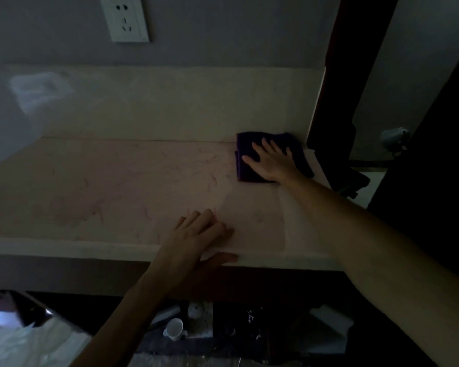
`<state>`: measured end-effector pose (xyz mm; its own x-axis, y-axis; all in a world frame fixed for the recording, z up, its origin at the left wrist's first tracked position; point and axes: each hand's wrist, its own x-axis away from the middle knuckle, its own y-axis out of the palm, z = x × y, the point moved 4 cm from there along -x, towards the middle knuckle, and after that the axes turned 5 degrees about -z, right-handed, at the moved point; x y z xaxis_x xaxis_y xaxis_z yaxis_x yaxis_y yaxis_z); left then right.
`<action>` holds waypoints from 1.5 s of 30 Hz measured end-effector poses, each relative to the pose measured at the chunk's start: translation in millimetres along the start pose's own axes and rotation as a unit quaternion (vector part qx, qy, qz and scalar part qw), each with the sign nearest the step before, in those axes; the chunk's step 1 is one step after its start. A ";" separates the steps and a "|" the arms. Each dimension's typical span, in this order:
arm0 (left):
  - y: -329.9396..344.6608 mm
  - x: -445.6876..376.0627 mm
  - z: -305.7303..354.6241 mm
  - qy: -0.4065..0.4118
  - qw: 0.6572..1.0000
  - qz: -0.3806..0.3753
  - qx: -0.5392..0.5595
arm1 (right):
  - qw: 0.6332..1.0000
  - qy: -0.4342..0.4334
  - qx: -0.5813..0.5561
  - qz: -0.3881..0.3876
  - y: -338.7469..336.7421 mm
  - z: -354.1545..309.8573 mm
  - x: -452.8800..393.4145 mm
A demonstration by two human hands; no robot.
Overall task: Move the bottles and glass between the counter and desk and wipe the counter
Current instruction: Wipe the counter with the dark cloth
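A pale pink marbled counter [112, 186] fills the middle of the dim view. At its far right corner lies a folded dark purple cloth [245, 168]. My right hand [272, 161] lies flat on the cloth with straight, spread fingers, pressing it against the counter top. My left hand [199, 234] rests at the counter's front edge, fingers flat on top and the thumb under the lip. No bottle or glass shows on the counter.
A cream backsplash [170, 102] and a wall socket [125, 18] stand behind the counter. A dark door frame [337, 75] bounds its right end. Below the front edge are a white cup [174, 329], small items and a white plastic bag [29, 345].
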<state>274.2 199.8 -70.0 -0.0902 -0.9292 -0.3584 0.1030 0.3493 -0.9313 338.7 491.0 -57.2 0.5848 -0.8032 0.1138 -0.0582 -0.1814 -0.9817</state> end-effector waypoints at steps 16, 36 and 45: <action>-25.2 57.8 -54.1 -0.042 0.999 -0.034 0.002 | 0.997 -0.074 0.016 0.025 41.8 -42.6 229.7; -22.1 63.4 -89.4 -0.049 0.988 -0.103 -0.105 | 0.999 -0.041 0.022 -0.015 16.6 -107.6 8.2; -34.2 68.5 -86.3 -0.067 0.994 -0.080 -0.033 | 0.992 -0.120 0.024 0.003 49.6 -125.3 179.3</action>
<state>179.1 134.7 -68.2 0.0336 -0.9796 -0.1981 0.0329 0.1992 -0.9794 339.3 266.9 -66.3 0.7614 -0.6441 0.0732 -0.0270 -0.1443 -0.9892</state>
